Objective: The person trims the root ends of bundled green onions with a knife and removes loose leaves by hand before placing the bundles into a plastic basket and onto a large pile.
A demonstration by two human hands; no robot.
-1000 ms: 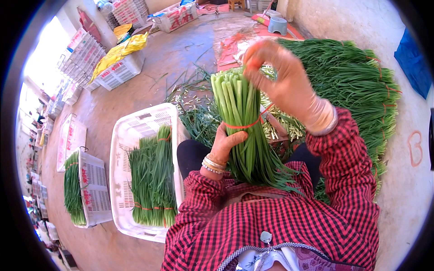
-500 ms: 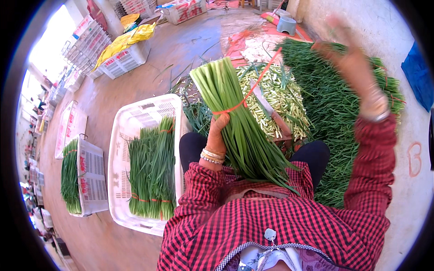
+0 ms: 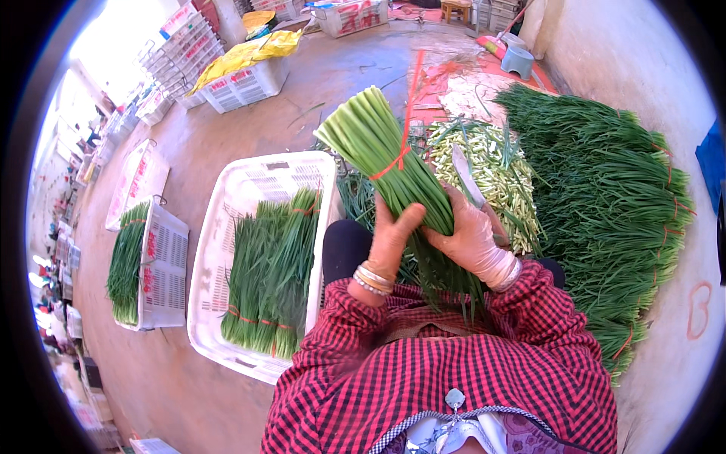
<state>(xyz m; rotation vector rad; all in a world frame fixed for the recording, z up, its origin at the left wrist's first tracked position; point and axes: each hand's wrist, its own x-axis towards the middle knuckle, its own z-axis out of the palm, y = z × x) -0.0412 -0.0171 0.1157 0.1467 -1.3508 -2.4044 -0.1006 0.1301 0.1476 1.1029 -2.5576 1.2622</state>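
Observation:
A bunch of garlic chives is held between my two hands, its pale cut ends pointing up and away to the left, the dark leaves hanging over my lap. An orange-red tie circles it above my hands, with a loose end standing up. My left hand wraps the bunch from the left side. My right hand, in a thin glove, closes round it from the right. Just beyond the right hand lies a knife on a heap of cut stem ends; its handle is partly hidden by that hand.
Left of me stands a white plastic basket with tied chive bunches inside. Beyond it another crate holds more. A large pile of chives lies along the right wall. Farther off are a yellow-covered crate and a blue-grey stool.
My right hand has come down from the raised position over the chive pile and now grips the bunch. My left hand has shifted lower on it, and the tie's end is no longer pulled aside.

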